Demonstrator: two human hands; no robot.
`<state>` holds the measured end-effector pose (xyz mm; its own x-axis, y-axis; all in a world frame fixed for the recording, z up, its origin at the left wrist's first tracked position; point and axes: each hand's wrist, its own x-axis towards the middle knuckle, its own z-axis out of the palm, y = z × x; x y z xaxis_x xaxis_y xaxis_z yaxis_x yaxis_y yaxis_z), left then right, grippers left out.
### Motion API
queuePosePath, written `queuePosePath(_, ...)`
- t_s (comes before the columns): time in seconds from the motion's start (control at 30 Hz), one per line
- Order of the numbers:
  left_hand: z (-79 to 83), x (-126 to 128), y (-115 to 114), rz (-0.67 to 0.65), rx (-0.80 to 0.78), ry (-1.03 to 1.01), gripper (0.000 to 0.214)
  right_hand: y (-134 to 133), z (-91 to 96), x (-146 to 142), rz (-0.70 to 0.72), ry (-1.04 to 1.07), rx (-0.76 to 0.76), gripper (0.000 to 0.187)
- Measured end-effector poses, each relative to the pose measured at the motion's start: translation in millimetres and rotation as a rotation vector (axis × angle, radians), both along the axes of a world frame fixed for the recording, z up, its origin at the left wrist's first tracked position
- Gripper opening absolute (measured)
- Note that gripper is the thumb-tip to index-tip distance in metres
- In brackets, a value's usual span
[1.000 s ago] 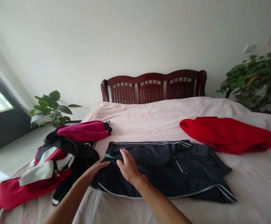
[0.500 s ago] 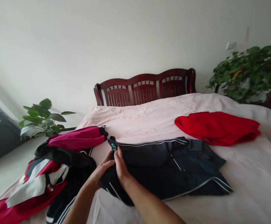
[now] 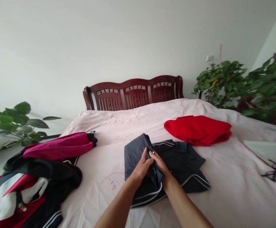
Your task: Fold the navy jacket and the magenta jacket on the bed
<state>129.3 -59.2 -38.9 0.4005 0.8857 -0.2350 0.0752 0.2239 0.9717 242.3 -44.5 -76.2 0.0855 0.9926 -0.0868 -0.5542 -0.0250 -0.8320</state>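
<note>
Dark navy track pants (image 3: 185, 161) with white piping lie across the bed in front of me. Their near-left part is doubled over to the right, so a greyer folded panel (image 3: 135, 152) stands up at the left. My left hand (image 3: 141, 167) is closed on the folded edge, its thumb pointing toward my other hand. On the right side of the same fold, my right hand (image 3: 160, 166) grips the cloth, fingers partly hidden in it. The two hands nearly touch. The lower layer of the pants rests flat on the sheet.
A folded red garment (image 3: 199, 129) lies beyond the pants at the right. Heaped at the left are a magenta-and-black garment (image 3: 59, 147) and a red, white and black one (image 3: 12, 196). Glasses (image 3: 274, 171) lie on the pink bedsheet (image 3: 95, 177) at far right. Behind stands a wooden headboard (image 3: 135, 95).
Both hands have carried the left end of the pants up and over to the right, folding it onto the rest. My view has turned right, bringing the glasses into sight.
</note>
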Motion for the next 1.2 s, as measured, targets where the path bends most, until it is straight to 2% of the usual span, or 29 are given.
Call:
queuePosePath(0.1,-21.8,14.7,2.5,-0.042,-0.076,-0.02,0.075,6.8,-20.3,27.3,-0.027,-0.084,-0.068,0.035)
queuePosePath(0.2,-20.6,11.6,3.2,-0.108,-0.013,0.074,0.07,8.3,-27.7,36.4,-0.013,-0.113,-0.085,0.033)
queuePosePath(0.27,-9.7,3.2,3.1,-0.129,0.194,0.25,0.062,8.7,-25.3,37.1,0.009,-0.118,-0.075,0.033)
queuePosePath(0.37,4.5,-9.1,0.1,-0.06,0.63,0.576,0.048,10.3,-15.7,38.8,0.056,-0.119,-0.043,0.038)
queuePosePath(0.43,2.7,-11.2,-5.1,-0.008,0.804,0.775,0.049,11.1,-9.5,43.8,0.107,-0.155,-0.026,0.044)
queuePosePath(0.5,-10.5,-6.4,-12.4,-0.012,0.865,0.914,0.053,10.9,-6.1,52.1,0.161,-0.247,-0.035,0.051)
queuePosePath(0.57,-30.7,3.3,-20.1,-0.056,0.896,0.983,0.057,9.8,-5.1,61.8,0.154,-0.422,-0.067,0.055)
queuePosePath(0.63,-50.2,14.0,-25.7,-0.086,0.932,1.023,0.059,8.8,-3.6,69.7,0.05,-0.663,-0.083,0.059)
queuePosePath(0.73,-64.8,25.3,-28.8,-0.091,0.968,1.057,0.062,9.7,4.3,69.9,-0.131,-0.925,-0.012,0.062)
queuePosePath(0.8,-64.0,28.2,-29.8,-0.097,0.976,1.056,0.061,12.4,10.7,61.1,-0.159,-1.067,0.139,0.06)
queuePosePath(0.87,-59.2,27.5,-33.3,-0.119,0.98,1.034,0.062,16.2,12.2,49.7,-0.114,-1.246,0.298,0.058)
queuePosePath(0.9,-56.7,25.9,-36.5,-0.138,0.979,1.02,0.063,18.3,9.9,44.9,-0.067,-1.331,0.329,0.059)
queuePosePath(1.0,-52.4,13.5,-50.8,-0.222,0.951,0.976,0.064,23.6,-7.9,40.6,0.098,-1.549,0.285,0.059)
queuePosePath(1.1,-51.7,-12.1,-59.7,-0.332,0.896,0.861,0.061,25.7,-26.7,46.6,0.162,-1.72,0.289,0.06)
queuePosePath(1.13,-51.5,-22.8,-58.4,-0.313,0.868,0.805,0.056,25.4,-29.8,48.4,0.161,-1.757,0.297,0.061)
queuePosePath(1.2,-50.9,-44.7,-47.2,-0.126,0.786,0.666,0.05,24.0,-30.5,49.7,0.164,-1.802,0.277,0.062)
